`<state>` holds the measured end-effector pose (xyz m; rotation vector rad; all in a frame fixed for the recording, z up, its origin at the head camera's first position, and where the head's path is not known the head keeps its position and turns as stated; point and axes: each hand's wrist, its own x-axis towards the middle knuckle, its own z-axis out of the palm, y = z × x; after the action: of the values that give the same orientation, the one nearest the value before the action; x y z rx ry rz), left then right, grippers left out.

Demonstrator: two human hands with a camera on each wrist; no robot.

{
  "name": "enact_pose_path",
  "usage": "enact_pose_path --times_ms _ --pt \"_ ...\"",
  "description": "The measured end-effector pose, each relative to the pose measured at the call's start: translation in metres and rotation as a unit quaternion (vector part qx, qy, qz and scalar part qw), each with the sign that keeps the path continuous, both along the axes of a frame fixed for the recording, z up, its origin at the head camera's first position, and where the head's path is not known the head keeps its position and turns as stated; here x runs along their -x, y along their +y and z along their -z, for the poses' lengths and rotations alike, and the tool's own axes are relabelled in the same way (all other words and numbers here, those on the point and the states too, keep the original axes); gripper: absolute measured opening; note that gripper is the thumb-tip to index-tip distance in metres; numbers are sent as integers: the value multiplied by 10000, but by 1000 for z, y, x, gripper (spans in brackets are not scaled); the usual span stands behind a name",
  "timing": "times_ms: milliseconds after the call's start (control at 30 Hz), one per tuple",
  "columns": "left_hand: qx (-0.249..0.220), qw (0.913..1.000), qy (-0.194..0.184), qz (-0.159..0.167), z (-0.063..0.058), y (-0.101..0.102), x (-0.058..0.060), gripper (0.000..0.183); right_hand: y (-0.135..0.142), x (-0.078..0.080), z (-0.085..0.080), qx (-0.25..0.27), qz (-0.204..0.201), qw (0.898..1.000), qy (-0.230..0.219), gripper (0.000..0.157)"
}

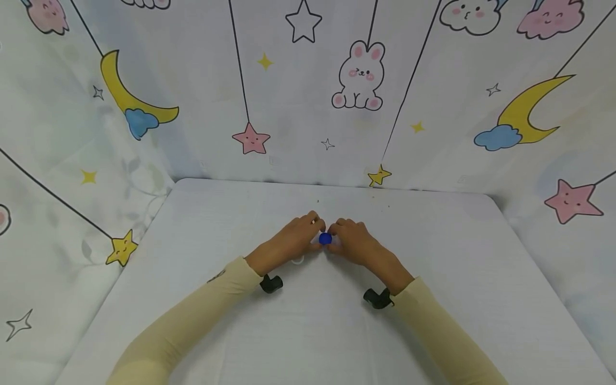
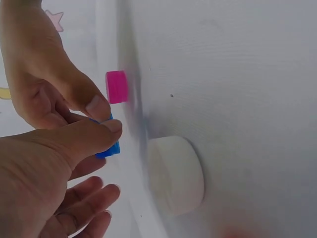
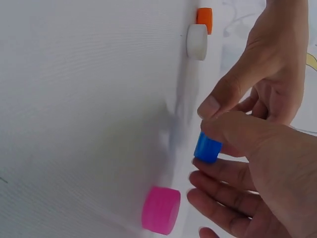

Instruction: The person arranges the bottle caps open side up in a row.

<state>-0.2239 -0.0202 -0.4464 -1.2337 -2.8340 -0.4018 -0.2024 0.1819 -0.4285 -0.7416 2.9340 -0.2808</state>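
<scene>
In the head view, my left hand and right hand meet over the middle of the table around a small blue cap. The left wrist view has the thumb of my left hand laid across the blue cap, which shows only in part. From the right wrist, my right hand pinches the blue cap between thumb and forefinger, the other fingers spread loosely below. The left thumb presses at the cap's upper end, where fingers hide it.
A white cap lies on the table near my left hand, with an orange cap beyond it. On the right-hand side lies a pink cap. A patterned cloth rises behind the table's far edge.
</scene>
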Motion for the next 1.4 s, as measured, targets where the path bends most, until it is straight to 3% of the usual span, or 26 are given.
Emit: enact_pose_path --times_ms 233,700,1133,1400 --pt "-319 9978 530 259 -3 -7 -3 32 1 0 -4 147 102 9995 -250 36" --pt "-114 9956 868 328 -4 -8 -5 24 6 -1 -4 461 74 9979 -458 33" --pt "-346 9993 -37 -130 -8 -13 3 25 11 -5 -6 1072 45 9938 -278 34" --pt "-768 9911 -870 -647 -11 -15 1 25 10 -8 -2 1045 -123 9944 -37 49"
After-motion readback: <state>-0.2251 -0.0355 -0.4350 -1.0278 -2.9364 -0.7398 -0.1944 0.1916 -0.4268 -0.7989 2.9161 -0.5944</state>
